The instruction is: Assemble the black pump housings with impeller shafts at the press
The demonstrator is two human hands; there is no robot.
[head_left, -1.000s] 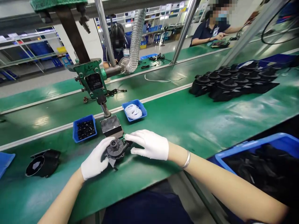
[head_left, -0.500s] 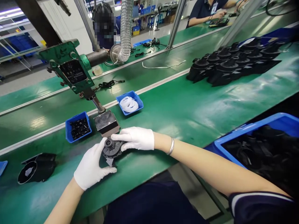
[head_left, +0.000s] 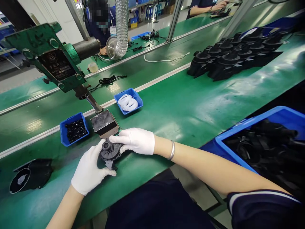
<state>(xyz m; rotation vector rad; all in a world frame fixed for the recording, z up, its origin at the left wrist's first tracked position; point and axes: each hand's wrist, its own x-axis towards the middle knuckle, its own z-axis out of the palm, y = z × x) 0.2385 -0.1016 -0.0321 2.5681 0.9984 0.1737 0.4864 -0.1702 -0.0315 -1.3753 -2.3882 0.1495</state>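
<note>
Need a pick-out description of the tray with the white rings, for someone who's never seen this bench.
Find the green press on the green bench. Two small blue trays flank its foot plate. The right tray holds white rings; the left tray holds small black parts.

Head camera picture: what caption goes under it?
Two gloved hands, left and right, hold a black plastic part beside a green press.

Count: small blue trays, 2; large blue bin, 1; gloved hands, 2; press, 1.
</note>
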